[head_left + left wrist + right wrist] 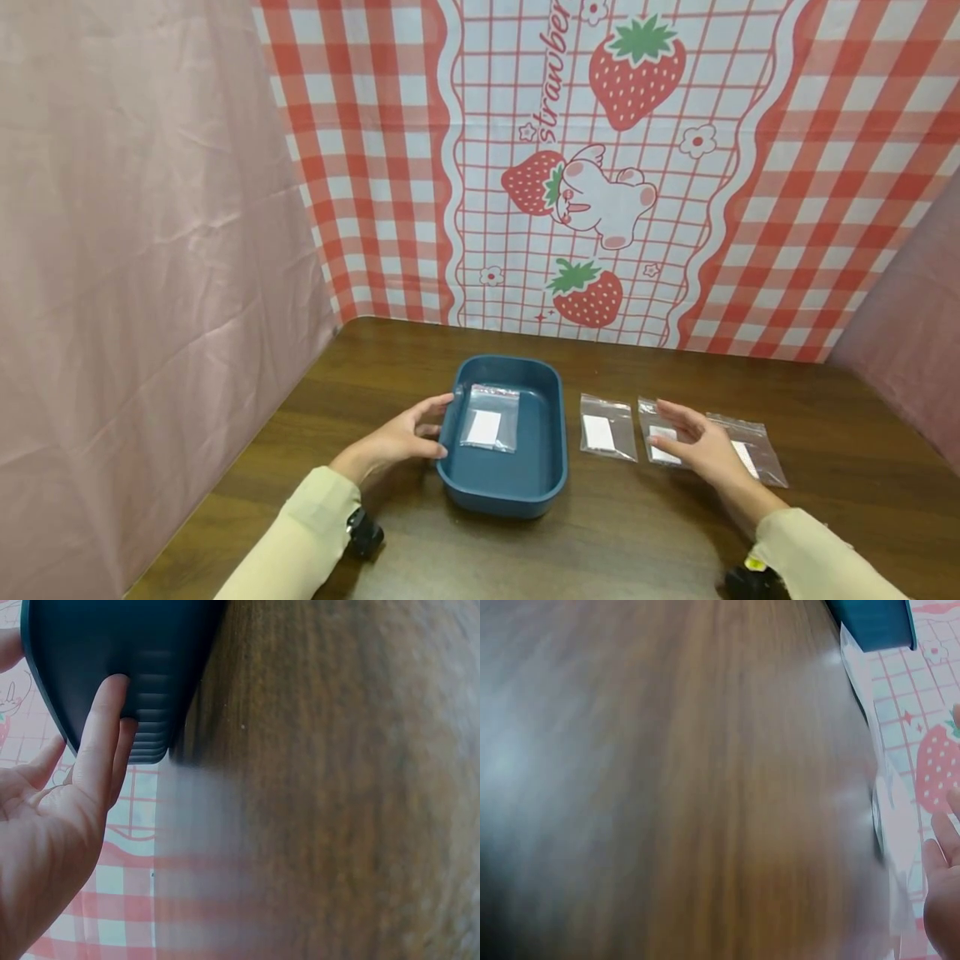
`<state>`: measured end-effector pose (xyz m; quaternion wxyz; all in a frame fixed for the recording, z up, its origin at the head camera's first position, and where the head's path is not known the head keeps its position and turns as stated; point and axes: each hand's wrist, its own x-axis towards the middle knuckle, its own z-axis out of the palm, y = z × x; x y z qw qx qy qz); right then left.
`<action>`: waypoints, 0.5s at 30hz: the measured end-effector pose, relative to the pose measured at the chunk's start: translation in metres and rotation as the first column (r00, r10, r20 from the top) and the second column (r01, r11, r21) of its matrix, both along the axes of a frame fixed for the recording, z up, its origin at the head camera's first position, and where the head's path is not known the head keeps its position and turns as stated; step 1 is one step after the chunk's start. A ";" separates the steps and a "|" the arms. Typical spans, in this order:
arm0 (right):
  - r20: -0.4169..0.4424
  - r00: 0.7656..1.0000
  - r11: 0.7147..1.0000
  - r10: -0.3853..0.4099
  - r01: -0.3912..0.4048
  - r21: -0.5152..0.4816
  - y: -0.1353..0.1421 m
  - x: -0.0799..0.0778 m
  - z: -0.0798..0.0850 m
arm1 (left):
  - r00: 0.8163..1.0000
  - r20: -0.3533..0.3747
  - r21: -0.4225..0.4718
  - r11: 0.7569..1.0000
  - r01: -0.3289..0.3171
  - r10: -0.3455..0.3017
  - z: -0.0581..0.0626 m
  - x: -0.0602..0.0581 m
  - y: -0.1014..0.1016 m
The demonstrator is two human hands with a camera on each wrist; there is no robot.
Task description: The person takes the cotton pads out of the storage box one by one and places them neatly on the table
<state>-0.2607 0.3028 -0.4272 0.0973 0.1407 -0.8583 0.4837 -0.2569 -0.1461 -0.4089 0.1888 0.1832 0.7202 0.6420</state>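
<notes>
A blue rectangular plastic box [501, 505] stands on the table. One clear zip bag with a white piece inside [487, 428] lies in it. My left hand [397, 435] is at the box's left side, its fingers extended against the outer wall; the ribbed wall [152, 697] shows in the left wrist view. To the right lie three more such bags: a left one [600, 434], a middle one [664, 446] and a right one [753, 458]. Above the middle and right bags hovers my right hand [708, 454], fingers loosely bent and holding nothing; it partly covers both.
The brown wooden table [600, 533] runs back to a red checked cloth [382, 167] with strawberries. Pink cloth [165, 250] hangs on the left, and more on the right. Each wrist wears a small black camera, the left camera [364, 533] being near the box's front left corner.
</notes>
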 end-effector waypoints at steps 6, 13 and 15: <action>0.012 1.000 0.999 0.027 -0.026 -0.028 -0.017 -0.007 -0.001 | 1.000 0.003 -0.008 1.000 -0.002 0.002 -0.001 0.000 -0.001; 0.039 0.999 0.997 0.037 -0.034 -0.074 -0.037 -0.016 -0.003 | 1.000 0.011 -0.043 0.999 -0.018 0.018 0.000 -0.002 0.000; 0.047 0.998 0.996 0.034 -0.030 -0.089 -0.042 -0.017 -0.003 | 1.000 0.009 -0.041 0.999 -0.013 0.013 0.000 -0.002 0.000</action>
